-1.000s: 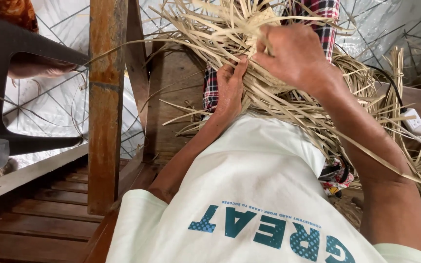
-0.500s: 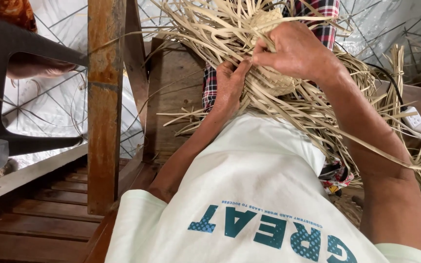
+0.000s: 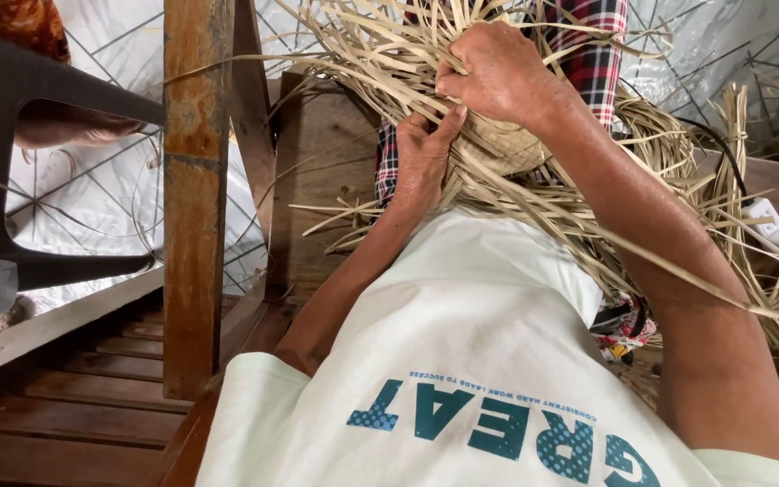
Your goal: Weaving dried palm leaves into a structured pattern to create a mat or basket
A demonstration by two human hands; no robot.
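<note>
My left hand (image 3: 423, 158) stays clamped on the weave (image 3: 498, 149) at the lap's top edge. My right hand (image 3: 498, 72) has lifted and slid left, pinching a strip (image 3: 380, 63); I judge another strand is being worked in.

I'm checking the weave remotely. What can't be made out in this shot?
- Head view: right hand fingers, curled under into the strips.
- Woven piece: mostly covered by both hands and loose strips.
- Left hand fingertips: buried in the strips.
- Strip ends: cut off by the top edge.
- White plug block: partly behind strips.
</note>
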